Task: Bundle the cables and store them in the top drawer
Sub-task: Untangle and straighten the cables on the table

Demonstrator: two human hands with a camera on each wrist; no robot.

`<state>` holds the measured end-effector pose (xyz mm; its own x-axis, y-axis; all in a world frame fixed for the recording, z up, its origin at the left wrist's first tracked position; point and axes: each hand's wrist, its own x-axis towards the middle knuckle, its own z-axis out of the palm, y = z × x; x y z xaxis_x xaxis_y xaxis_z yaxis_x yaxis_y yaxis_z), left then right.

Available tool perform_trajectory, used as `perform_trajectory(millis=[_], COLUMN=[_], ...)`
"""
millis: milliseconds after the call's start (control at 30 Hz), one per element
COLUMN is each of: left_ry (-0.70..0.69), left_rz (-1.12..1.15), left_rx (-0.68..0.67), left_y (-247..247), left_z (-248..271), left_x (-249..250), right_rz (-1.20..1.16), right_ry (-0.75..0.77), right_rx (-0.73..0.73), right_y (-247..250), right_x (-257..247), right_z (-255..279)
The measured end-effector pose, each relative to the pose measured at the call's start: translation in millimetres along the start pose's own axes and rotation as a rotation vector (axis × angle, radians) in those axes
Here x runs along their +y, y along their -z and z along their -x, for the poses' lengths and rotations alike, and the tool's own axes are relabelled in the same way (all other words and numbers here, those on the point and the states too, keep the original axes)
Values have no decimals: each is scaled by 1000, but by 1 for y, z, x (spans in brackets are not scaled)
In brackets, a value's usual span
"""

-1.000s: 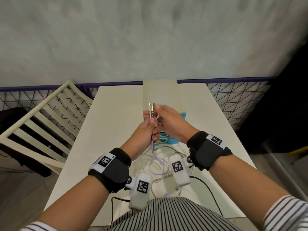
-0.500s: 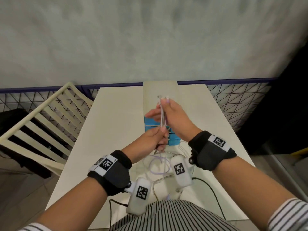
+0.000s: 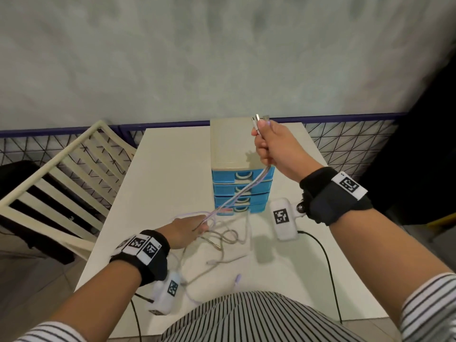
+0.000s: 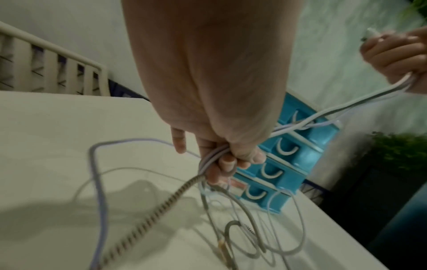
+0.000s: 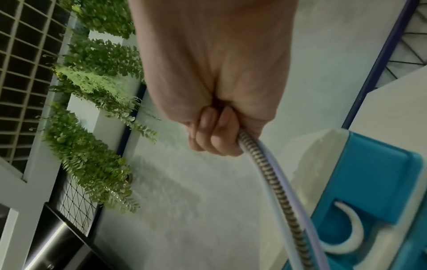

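A: Where are the cables?

B: They run in a tight line between the two hands, right in front of the little drawer box. There is a stripy one, a white one and a pale purple one.

A: What is the right hand doing?

B: It is up high, above the top of the drawer box. Its fingers are wrapped all the way round the cables, and the plug ends poke out of the top of the fist.

A: And the left hand?

B: It is down low, near the table. Its fingers are curled round the same cables. From the left wrist you can see the cables squeezed between thumb and fingers.

A: Are all the cables up in the air?

B: No — the rest lie in loose loops on the table, just in front of the drawer box. One loose plug end lies close to the person's stripy shirt.

A: Are the drawers open?

B: No — all four blue drawers look pushed in, the top drawer too.

A: Anything else?

B: A cream chair stands to the left of the table.
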<state>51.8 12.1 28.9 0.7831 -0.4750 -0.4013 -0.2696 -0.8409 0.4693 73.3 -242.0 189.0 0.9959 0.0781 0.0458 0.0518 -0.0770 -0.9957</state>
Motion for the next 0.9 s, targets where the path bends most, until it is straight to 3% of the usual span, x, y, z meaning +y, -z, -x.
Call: perform_trajectory(millis=[333, 533, 700, 900], left_ry=[139, 83, -215, -381], left_rz=[-101, 37, 347, 575], left_rx=[90, 291, 295, 208], left_y=[8, 18, 35, 52], left_z=[0, -8, -2, 4], left_x=[-8, -5, 46, 133], right_rz=[35, 136, -133, -462], right_ry=[12, 7, -71, -95], right_rx=[34, -30, -143, -129], right_y=[17, 15, 2, -25], right_x=[-15, -8, 8, 21], right_z=[-6, -5, -2, 0])
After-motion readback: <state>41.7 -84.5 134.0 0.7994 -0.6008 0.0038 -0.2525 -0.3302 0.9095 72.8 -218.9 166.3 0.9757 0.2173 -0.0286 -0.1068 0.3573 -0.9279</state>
